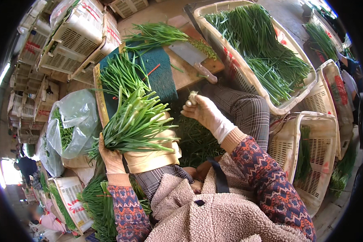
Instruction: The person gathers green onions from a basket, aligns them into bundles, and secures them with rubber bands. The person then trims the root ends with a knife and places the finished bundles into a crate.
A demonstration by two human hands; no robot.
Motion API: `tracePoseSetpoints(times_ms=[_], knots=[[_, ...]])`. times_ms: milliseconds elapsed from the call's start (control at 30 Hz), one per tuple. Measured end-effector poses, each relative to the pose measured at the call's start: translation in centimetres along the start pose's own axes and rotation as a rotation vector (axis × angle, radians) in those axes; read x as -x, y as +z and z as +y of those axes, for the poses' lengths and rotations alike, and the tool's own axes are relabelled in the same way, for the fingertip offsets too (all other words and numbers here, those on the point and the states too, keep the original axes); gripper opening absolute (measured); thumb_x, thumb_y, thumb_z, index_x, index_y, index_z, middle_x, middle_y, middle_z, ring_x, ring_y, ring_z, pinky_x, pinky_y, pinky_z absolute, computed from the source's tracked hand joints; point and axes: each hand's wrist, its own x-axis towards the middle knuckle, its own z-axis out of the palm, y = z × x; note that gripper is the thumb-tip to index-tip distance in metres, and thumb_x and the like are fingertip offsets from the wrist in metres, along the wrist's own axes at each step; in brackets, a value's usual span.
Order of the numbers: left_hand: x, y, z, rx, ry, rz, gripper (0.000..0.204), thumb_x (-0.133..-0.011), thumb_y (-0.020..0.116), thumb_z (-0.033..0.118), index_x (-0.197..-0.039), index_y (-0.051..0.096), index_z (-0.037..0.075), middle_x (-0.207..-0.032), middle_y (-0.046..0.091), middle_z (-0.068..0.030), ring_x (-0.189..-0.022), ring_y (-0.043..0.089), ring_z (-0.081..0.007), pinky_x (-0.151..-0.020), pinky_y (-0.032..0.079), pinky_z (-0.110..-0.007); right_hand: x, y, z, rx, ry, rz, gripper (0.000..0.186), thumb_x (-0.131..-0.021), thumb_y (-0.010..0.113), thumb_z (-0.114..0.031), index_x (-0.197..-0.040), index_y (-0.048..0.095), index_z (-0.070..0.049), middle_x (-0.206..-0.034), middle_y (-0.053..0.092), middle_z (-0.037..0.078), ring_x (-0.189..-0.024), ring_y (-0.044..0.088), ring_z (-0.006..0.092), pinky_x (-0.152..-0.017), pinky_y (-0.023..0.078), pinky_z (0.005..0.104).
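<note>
A thick bunch of garlic chives [139,123] lies in my left hand [111,160], the fingers wrapped round it from the left. Its cut ends fan out to the right, over a yellow cloth [153,161] on my lap. My right hand [209,115], in a thin pale glove, hovers to the right of the bunch, apart from it. Its fingers are curled together, with a small pale bit at the tips that I cannot make out. Beyond the bunch, more chives [123,74] rest on a green mat [161,76] on a low board, beside a thin red tie [152,71].
A cleaver [188,53] lies on the board, its handle over the near edge. A large crate [246,76] of chives stands right, another crate [288,157] nearer. Stacked crates [74,38] and a clear plastic bag [82,121] are left. Loose leaves [197,141] lie below my right hand.
</note>
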Motion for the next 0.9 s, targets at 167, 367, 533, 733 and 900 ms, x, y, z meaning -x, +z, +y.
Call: tracePoseSetpoints(times_ms=[167, 367, 533, 733, 900], knots=[[-0.1, -0.1, 0.2, 0.021, -0.046, -0.038, 0.04, -0.093, 0.051, 0.033, -0.116, 0.059, 0.001, -0.112, 0.065, -0.0137, -0.098, 0.064, -0.0276, -0.084, 0.055, -0.041, 1.4, 5.2, 2.0, 0.821, -0.301, -0.214, 0.029, -0.082, 0.066, -0.022, -0.101, 0.063, 0.0, -0.093, 0.065, 0.008, -0.089, 0.06, 0.0159, -0.083, 0.048, 0.0305], [0.3, 1.3, -0.1, -0.021, 0.041, 0.122, 0.036, -0.09, 0.058, 0.03, -0.113, 0.062, 0.003, -0.11, 0.066, -0.0095, -0.097, 0.063, -0.0242, -0.086, 0.053, -0.038, 1.7, 6.5, 3.2, 0.971, -0.35, -0.201, 0.02, -0.087, 0.061, -0.017, -0.097, 0.064, -0.001, -0.087, 0.065, 0.014, -0.081, 0.063, 0.0265, -0.074, 0.049, 0.0365], [1.6, 3.6, -0.6, -0.017, 0.043, 0.134, 0.039, -0.089, 0.06, 0.033, -0.115, 0.06, 0.004, -0.113, 0.064, -0.0091, -0.101, 0.061, -0.0239, -0.089, 0.051, -0.037, 1.6, 1.8, 1.7, 1.7, -0.85, -0.056, 0.012, -0.081, 0.062, -0.015, -0.086, 0.062, -0.005, -0.073, 0.061, 0.014, -0.07, 0.06, 0.0344, -0.064, 0.048, 0.042], [0.5, 0.7, 0.2, -0.043, 0.029, 0.154, 0.036, -0.088, 0.061, 0.032, -0.111, 0.062, 0.005, -0.11, 0.065, -0.0089, -0.098, 0.063, -0.022, -0.085, 0.053, -0.037, 3.1, -0.3, -2.5, 1.497, -0.11, 0.05, 0.038, -0.079, 0.07, -0.035, -0.092, 0.062, -0.001, -0.078, 0.065, 0.012, -0.073, 0.065, 0.0241, -0.07, 0.052, 0.032], [-0.8, -0.4, 0.6, 0.013, -0.01, 0.082, 0.034, -0.09, 0.058, 0.029, -0.111, 0.062, 0.002, -0.108, 0.066, -0.011, -0.096, 0.065, -0.0247, -0.084, 0.054, -0.04, 0.3, 2.7, 2.4, 1.407, -0.204, -0.349, 0.037, -0.089, 0.058, -0.033, -0.11, 0.061, -0.004, -0.091, 0.067, 0.016, -0.084, 0.064, 0.0219, -0.074, 0.05, 0.0353]])
